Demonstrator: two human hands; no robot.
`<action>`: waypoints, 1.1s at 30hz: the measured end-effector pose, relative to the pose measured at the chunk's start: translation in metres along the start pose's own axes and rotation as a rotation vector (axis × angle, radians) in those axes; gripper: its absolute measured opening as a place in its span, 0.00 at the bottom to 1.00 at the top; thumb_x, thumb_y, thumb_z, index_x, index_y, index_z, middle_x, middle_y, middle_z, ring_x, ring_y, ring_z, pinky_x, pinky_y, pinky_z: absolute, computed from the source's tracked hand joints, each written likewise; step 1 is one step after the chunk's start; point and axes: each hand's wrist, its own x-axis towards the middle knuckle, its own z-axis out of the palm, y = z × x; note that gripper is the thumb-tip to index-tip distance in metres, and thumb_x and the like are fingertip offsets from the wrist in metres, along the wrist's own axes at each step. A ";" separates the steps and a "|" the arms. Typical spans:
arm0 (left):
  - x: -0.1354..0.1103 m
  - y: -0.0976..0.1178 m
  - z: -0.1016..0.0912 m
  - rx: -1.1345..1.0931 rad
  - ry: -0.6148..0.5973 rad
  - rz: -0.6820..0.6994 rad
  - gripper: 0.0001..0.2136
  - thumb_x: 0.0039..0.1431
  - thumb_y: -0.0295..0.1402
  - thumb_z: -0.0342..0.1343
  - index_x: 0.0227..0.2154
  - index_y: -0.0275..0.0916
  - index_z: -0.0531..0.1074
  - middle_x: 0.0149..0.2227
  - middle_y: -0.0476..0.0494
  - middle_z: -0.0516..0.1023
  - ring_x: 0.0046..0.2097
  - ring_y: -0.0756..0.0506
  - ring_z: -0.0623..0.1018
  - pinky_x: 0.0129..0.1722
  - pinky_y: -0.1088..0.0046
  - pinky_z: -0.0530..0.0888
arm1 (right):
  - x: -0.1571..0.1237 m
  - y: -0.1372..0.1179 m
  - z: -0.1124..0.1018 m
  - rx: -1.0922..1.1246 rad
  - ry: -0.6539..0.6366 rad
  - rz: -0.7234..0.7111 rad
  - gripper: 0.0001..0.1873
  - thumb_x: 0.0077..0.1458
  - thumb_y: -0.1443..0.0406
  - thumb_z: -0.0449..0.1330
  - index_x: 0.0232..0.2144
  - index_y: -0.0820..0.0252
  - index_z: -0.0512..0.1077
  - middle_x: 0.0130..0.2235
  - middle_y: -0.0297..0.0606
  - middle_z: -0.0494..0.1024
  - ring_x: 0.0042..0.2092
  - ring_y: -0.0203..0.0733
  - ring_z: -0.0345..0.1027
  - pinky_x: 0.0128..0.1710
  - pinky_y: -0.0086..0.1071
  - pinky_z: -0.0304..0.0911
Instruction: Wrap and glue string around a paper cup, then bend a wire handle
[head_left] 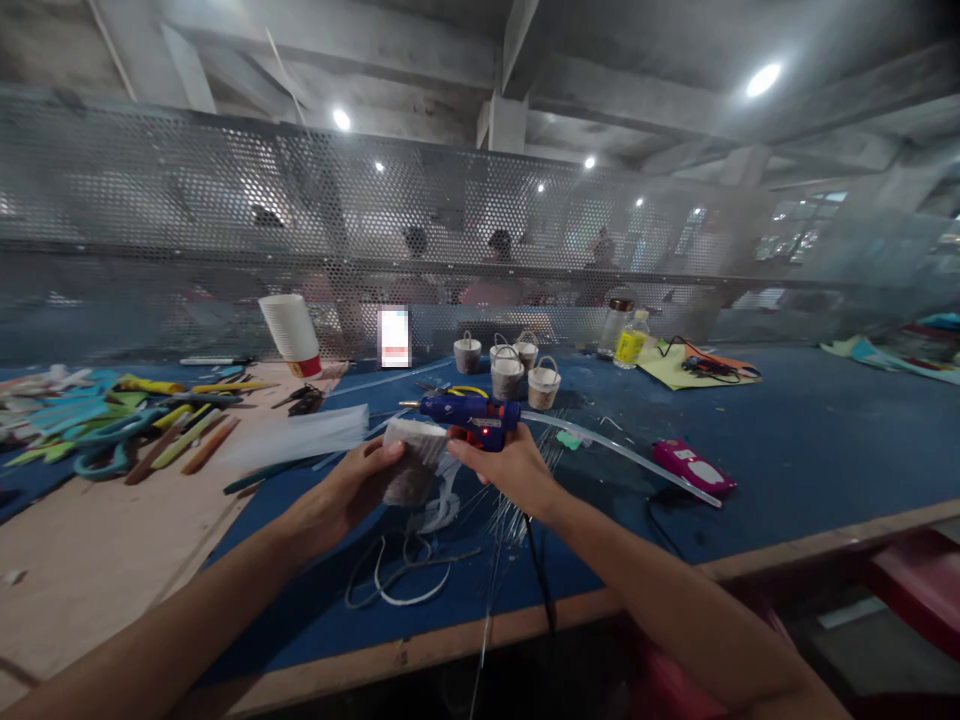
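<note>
My left hand [360,482] is closed around the side of a small grey-brown cup [412,475] with a white rim, tilted slightly above the table. In my right hand [514,468] is a blue glue gun [472,415], its brass nozzle pointing left above the cup's rim. A small red light glows on its body. From its back end a long clear glue stick [622,447] runs out to the right. White strips [409,600] and thin wires [510,515] lie on the table beneath my hands. The inside of the cup is mostly hidden.
Several small handled baskets [507,375] stand behind the glue gun. Stacked paper cups [291,335], scissors [112,445] and coloured strips [52,410] are at left. A magenta device [694,468], a yellow-labelled bottle [631,340] and a jar [615,328] are at right. A perforated metal screen [450,210] rises behind.
</note>
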 end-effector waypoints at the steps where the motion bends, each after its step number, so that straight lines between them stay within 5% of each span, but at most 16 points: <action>1: 0.000 0.000 -0.001 -0.007 0.004 -0.005 0.18 0.54 0.44 0.66 0.44 0.40 0.81 0.44 0.39 0.84 0.44 0.36 0.82 0.45 0.64 0.78 | 0.000 0.000 0.000 -0.001 0.001 0.003 0.15 0.50 0.55 0.69 0.36 0.58 0.79 0.24 0.30 0.73 0.22 0.31 0.59 0.24 0.29 0.62; 8: 0.002 -0.004 -0.012 -0.104 0.056 -0.058 0.13 0.57 0.40 0.64 0.42 0.39 0.81 0.43 0.40 0.85 0.45 0.39 0.83 0.43 0.69 0.78 | 0.003 0.004 -0.002 0.040 0.002 -0.012 0.14 0.51 0.56 0.68 0.35 0.60 0.79 0.26 0.30 0.74 0.22 0.29 0.58 0.24 0.28 0.61; 17: -0.001 -0.001 -0.005 -0.160 0.106 -0.059 0.12 0.55 0.38 0.65 0.40 0.38 0.82 0.39 0.43 0.86 0.40 0.42 0.84 0.39 0.73 0.79 | 0.003 0.005 -0.002 0.031 0.001 0.003 0.11 0.51 0.59 0.68 0.34 0.60 0.79 0.25 0.31 0.73 0.22 0.30 0.58 0.22 0.28 0.60; 33: 0.006 -0.007 -0.011 -0.098 0.016 0.045 0.16 0.58 0.38 0.63 0.47 0.39 0.78 0.45 0.39 0.83 0.42 0.41 0.82 0.45 0.67 0.78 | 0.000 -0.001 0.001 0.083 -0.043 -0.007 0.12 0.50 0.58 0.68 0.33 0.60 0.78 0.25 0.30 0.73 0.21 0.29 0.56 0.22 0.27 0.57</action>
